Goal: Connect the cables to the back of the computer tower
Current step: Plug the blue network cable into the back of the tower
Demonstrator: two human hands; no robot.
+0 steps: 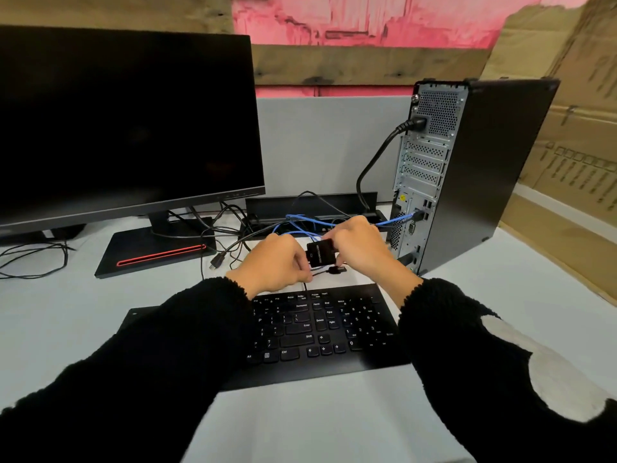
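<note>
The black computer tower (484,168) stands at the right with its perforated metal back panel (424,162) turned toward me. A thick black power cable (374,162) is plugged in near its top. A blue network cable (390,222) is plugged in lower down. Just beyond the keyboard, my left hand (273,262) and my right hand (360,248) together hold a small black adapter box (320,251). My left fingers also pinch a thin black cable whose plug (335,270) hangs under the box. Which cable feeds the box is hidden by my fingers.
A black monitor (123,121) on a red-striped stand (157,253) fills the left. A black keyboard (317,329) lies under my wrists. Loose black cables (227,228) and a plug end (215,261) tangle behind my hands near a cable tray (310,203). Cardboard (567,162) stands behind the tower.
</note>
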